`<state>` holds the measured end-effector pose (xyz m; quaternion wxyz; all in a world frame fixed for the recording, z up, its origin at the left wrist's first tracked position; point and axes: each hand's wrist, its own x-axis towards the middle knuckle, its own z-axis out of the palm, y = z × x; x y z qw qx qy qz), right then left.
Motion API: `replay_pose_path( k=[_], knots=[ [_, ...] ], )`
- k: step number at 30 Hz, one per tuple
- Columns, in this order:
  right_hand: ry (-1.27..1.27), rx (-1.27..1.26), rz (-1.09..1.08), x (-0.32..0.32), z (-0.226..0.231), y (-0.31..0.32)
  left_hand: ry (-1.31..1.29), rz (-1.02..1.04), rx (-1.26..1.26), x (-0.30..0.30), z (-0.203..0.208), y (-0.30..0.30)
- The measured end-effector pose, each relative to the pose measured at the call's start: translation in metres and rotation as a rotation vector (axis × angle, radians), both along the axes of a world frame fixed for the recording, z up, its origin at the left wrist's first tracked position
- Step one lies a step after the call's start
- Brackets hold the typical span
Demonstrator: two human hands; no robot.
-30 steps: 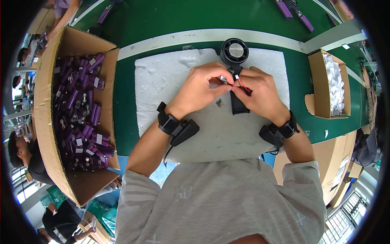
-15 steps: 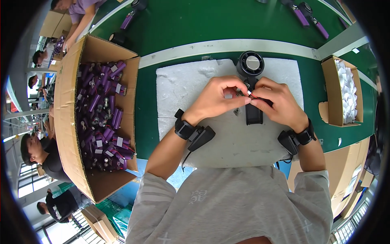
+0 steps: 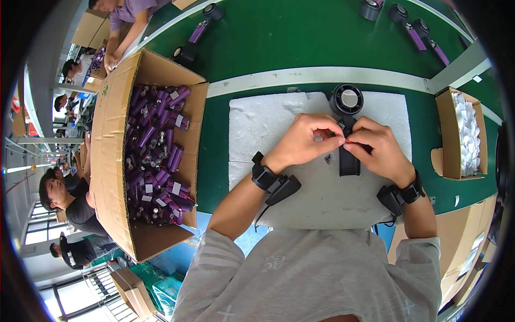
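Just above the middle of a white foam board [image 3: 263, 115], both of the person's hands meet over a black handheld fan [image 3: 347, 122]. The fan lies on the board with its round head pointing away from the person and its handle toward them. The left hand [image 3: 307, 140] is drawn into a narrow pinch, thumb and forefinger curled into a ring beside the fan's neck; what may sit between those tips is too small to tell. The right hand [image 3: 380, 149] is likewise pinched narrow, its thumb and forefinger holding a short red wire [image 3: 348, 142], and its tips come right beside those of the left. Below the left fingertips, a small dark speck [image 3: 328, 158] sits on the board.

A black band circles each wrist, with a dark boxy device beside it. On the left, a large open carton [image 3: 113, 161] holds a heap of purple cells [image 3: 155, 153], some with white labels, silver-coloured parts and red wires among them. To the right on the green desk [image 3: 311, 45], a smaller carton [image 3: 450, 137] is filled with white pieces [image 3: 466, 131]. Beyond a pale rail [image 3: 316, 75], more fans with purple cells lie at the far side. At upper left, a person in a purple top [image 3: 131, 13] reaches over the work surface.
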<state>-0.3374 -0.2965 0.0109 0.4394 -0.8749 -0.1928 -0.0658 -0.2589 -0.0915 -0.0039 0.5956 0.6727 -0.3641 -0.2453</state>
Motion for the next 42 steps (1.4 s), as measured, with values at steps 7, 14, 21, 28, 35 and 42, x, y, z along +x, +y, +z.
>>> replay_pose_path(
  k=[7,14,21,28,35,42],
  knots=[
    [0.049,0.047,-0.020,0.0003,-0.0040,0.0001,0.174,-0.008,-0.055,-0.0028,-0.0033,0.0007],
    [0.022,0.075,-0.017,0.0019,-0.0072,0.0027,0.311,-0.016,-0.039,0.0038,0.0009,0.0051],
    [0.069,0.013,-0.012,-0.0006,-0.0062,0.0006,0.348,-0.035,-0.065,0.0050,-0.0034,0.0039],
    [0.045,0.034,-0.006,0.0000,-0.0060,0.0027,0.402,-0.009,-0.057,0.0054,0.0012,0.0037],
    [0.053,0.075,-0.001,0.0028,-0.0081,0.0016,0.295,0.027,-0.062,0.0057,-0.0016,0.0043],
    [0.056,0.094,-0.011,0.0011,-0.0081,0.0016,0.226,-0.006,-0.069,0.0032,-0.0033,0.0017]
  ],
)
